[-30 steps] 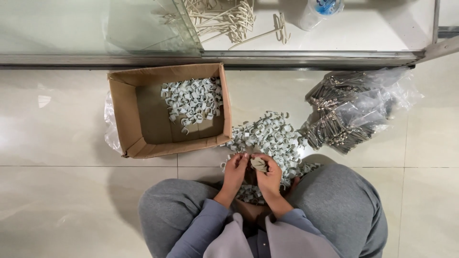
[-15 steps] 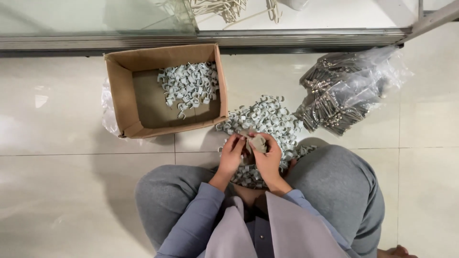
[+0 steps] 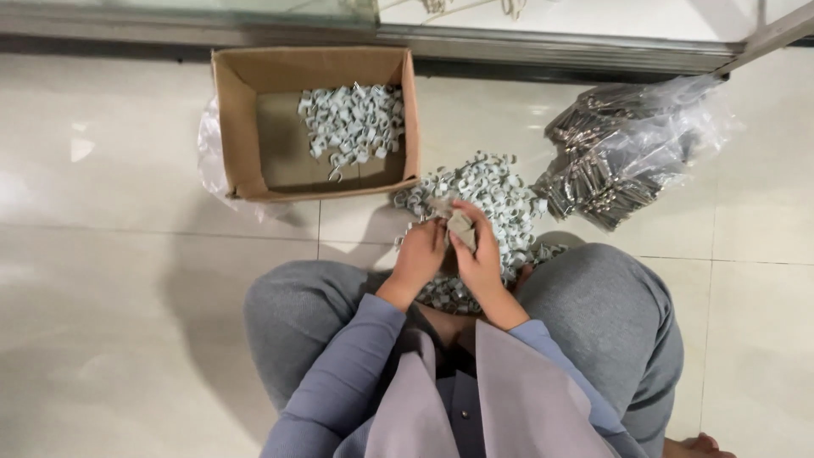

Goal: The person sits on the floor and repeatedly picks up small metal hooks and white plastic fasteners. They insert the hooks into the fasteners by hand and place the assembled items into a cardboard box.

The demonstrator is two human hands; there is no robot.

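I sit cross-legged on a tiled floor, both hands raised over a heap of small pale grey plastic clips (image 3: pixel 492 191). My left hand (image 3: pixel 421 251) and my right hand (image 3: pixel 477 246) meet on one small greyish clip piece (image 3: pixel 460 227), fingers pinched around it. To the upper left stands an open cardboard box (image 3: pixel 246 127) with a pile of the same clips (image 3: pixel 352 123) in its far right part.
A clear plastic bag of dark metal pins (image 3: pixel 623 153) lies on the floor at the right. A crumpled plastic sheet (image 3: pixel 210 157) pokes out by the box's left side. A metal door rail (image 3: pixel 551 42) runs along the top. My grey-trousered knees flank the heap.
The view has shifted slightly, so box and heap sit lower and more to the right in frame. My hands stay together on the small piece over the heap.
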